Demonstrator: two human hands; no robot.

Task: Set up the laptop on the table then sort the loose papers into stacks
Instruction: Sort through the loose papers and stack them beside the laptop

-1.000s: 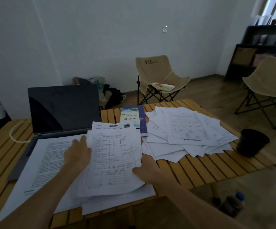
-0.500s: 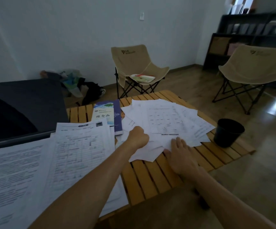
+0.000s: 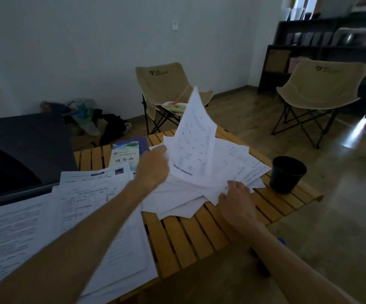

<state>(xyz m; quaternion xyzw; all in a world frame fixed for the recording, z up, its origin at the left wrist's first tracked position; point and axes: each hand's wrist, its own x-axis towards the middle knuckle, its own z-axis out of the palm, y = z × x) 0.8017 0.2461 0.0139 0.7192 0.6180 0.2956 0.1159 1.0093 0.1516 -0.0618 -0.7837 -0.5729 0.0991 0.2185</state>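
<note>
Item, loose papers heaped mid-table beside the open laptop: my left hand pinches one sheet upright, my right hand presses the heap flat; I'd peel slowly so neighbours stay put.

I'm in what looks like a casual room in a home or small office, dim, with a plain white wall at 12 o'clock and a glossy wood floor. I work at a slatted wooden camp table, with two beige folding camp chairs, one at 12 o'clock and another at 2 o'clock. A dark shelf unit with files stands at 2 o'clock, and bags lie piled on the floor at 11 o'clock.
</note>
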